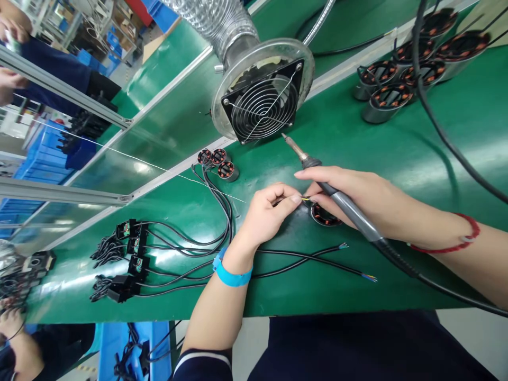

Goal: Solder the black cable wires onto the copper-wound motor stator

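My left hand [266, 212], with a blue wrist strap, pinches a thin yellow wire [305, 199] between thumb and forefinger. My right hand [359, 197], with a red string bracelet, grips a grey soldering iron [341, 203] whose tip points up towards the fan. Its fingertips meet the same wire end. Just under both hands sits a round motor stator [323, 216] with orange copper windings, partly hidden by my fingers. A fine solder wire [206, 185] runs in from the left towards my left hand.
A fume extractor fan [264, 103] on a ribbed duct stands behind. Small stators [218, 161] with black cables [190, 248] and black connectors [130, 254] lie left. Several larger stators [400, 74] sit far right. Another person's arm [16, 338] shows at lower left, another person [47, 69] at upper left.
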### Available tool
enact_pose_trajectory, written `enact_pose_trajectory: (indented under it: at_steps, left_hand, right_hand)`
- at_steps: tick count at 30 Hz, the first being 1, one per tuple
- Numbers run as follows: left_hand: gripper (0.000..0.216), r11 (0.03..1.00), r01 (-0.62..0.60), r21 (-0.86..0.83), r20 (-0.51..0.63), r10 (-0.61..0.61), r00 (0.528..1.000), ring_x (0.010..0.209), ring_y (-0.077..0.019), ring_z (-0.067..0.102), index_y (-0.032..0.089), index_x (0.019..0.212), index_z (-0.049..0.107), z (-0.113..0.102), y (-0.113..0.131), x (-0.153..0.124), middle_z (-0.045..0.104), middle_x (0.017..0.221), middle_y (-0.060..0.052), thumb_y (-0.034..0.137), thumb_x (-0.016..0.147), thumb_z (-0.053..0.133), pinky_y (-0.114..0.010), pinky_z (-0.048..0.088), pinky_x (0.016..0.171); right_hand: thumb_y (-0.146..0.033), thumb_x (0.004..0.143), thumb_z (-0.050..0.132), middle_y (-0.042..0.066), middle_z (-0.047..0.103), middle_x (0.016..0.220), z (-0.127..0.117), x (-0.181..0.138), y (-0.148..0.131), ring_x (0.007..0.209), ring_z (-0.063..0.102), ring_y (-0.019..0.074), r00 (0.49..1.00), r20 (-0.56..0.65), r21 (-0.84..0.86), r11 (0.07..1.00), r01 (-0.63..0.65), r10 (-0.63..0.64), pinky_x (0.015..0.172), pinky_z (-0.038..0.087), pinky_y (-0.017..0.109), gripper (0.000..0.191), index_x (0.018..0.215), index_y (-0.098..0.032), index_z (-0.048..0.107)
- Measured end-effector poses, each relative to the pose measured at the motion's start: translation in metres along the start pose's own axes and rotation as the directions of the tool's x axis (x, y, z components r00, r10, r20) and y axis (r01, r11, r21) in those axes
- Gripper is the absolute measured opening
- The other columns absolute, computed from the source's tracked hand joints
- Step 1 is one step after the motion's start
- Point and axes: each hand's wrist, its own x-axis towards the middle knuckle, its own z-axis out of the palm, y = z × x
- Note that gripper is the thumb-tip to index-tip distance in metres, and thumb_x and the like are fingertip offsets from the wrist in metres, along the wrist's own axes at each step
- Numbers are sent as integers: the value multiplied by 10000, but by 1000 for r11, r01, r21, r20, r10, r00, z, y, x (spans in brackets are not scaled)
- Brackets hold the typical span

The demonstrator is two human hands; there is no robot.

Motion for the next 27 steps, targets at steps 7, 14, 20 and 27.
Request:
enact_pose_trajectory:
  at_steps: [7, 14, 20, 27]
  left_hand:
    - [458, 1000, 2, 22, 6, -2, 1000, 645, -108, 478, 164, 686, 632, -2, 2, 1, 564, 661, 16, 599, 726, 770, -260, 407, 662]
    - [374, 999, 46, 13, -17, -45, 999, 596, -92, 417, 167, 693, 618, -2, 0, 3, 518, 611, 37, 517, 746, 739, -244, 364, 607]
    - [277, 996, 87, 4, -80, -86, 993, 586, -88, 409, 174, 686, 603, -3, -1, 3, 492, 596, 47, 426, 747, 702, -242, 362, 598]
    - [246, 988, 110, -112, -130, -124, 984, 581, -75, 433, 170, 667, 595, -5, -3, 4, 506, 594, 49, 363, 768, 709, -226, 384, 615]
  right_hand:
    - [-312, 910, 580, 22, 689, 916, 4, 1, 0, 757, 681, 171, 985, -53, 167, 974, -153, 164, 669, 556, 290, 424, 1325, -245, 527]
    - [-302, 871, 603, 2, 675, 846, 7, 3, 3, 696, 662, 159, 957, -85, 220, 942, -254, 278, 647, 545, 291, 434, 1292, -234, 525]
    - [-285, 890, 601, -1, 692, 884, 9, -6, 3, 807, 695, 206, 967, -188, 18, 985, -170, 171, 771, 570, 361, 423, 1305, -282, 519]
    - [-277, 898, 571, 39, 732, 979, 14, -5, -4, 915, 705, 238, 962, -88, 125, 961, -247, 258, 839, 568, 407, 363, 1259, -261, 534]
